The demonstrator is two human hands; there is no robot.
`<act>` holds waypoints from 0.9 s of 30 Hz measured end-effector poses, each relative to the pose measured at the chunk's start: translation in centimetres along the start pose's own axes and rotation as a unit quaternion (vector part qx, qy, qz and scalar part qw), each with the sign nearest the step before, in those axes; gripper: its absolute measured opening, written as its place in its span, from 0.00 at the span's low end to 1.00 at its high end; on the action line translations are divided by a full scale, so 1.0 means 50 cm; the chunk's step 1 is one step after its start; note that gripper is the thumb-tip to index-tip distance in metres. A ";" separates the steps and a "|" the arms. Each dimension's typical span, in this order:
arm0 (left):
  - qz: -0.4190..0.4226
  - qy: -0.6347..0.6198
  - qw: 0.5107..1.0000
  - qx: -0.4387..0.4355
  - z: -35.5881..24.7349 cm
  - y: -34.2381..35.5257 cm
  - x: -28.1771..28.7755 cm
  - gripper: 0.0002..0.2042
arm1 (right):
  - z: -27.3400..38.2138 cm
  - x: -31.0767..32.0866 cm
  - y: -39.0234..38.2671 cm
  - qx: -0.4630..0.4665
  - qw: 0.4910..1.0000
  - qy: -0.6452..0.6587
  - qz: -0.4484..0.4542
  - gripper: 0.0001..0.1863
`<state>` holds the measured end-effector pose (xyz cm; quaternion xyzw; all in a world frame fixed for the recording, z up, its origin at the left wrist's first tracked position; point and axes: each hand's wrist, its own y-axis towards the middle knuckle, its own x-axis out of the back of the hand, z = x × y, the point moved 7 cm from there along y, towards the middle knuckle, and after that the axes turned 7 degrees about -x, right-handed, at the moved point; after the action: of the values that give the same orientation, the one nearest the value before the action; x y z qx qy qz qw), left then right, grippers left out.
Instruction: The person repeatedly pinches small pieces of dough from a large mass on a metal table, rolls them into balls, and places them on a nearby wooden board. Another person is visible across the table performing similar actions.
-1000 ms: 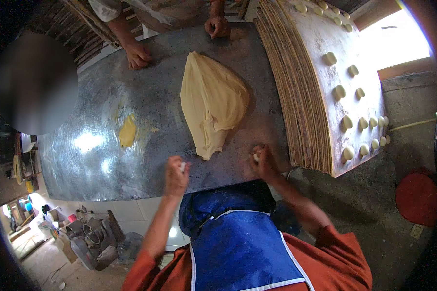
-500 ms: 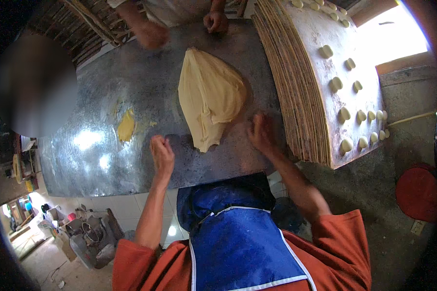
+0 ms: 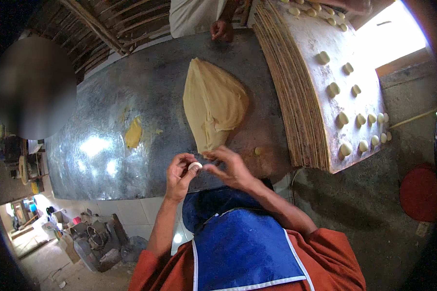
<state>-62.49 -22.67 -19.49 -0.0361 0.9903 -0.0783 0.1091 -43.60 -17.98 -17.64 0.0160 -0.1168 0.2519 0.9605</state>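
Note:
Between the thumb and fingers of my left hand (image 3: 177, 177) is a small, pale, round dough ball (image 3: 195, 166), just in front of the dark tabletop. Close beside it, my right hand (image 3: 235, 170) has its fingers apart, with nothing seen in them. Its fingertips are at the narrow near end of a large, folded yellowish dough mass (image 3: 213, 104); whether they touch it I cannot tell. Another small dough ball (image 3: 258, 151) lies on the table to the right of my right hand.
A stack of wooden boards (image 3: 296, 106) stands at the right, its top board (image 3: 320, 111) bearing several dough balls. A yellow smear of soft stuff (image 3: 133, 132) lies on the dark table (image 3: 82, 169) at left. Across the table, a co-worker's hand (image 3: 222, 31) rests near the far edge.
Both my hands have come together at the near end of the dough mass, and a dough ball now shows in the left. A co-worker's hand has moved from the table toward the boards.

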 end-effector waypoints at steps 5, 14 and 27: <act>0.058 0.038 0.998 0.003 -0.041 -0.001 -0.041 0.05 | 0.039 -0.016 0.006 -0.128 0.991 0.023 -0.017 0.10; 0.109 0.350 0.929 -0.057 -0.058 0.027 0.060 0.03 | 0.034 0.030 0.022 -0.040 0.988 0.136 0.058 0.14; -0.155 0.591 0.753 -0.246 0.045 0.100 0.038 0.12 | -0.145 0.149 -0.013 0.027 0.871 -0.464 -0.161 0.22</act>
<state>-64.09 -18.25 -22.88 -0.1610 0.8234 0.1466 -0.5240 -35.42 -14.35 -22.95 0.1755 -0.5379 0.0606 0.8223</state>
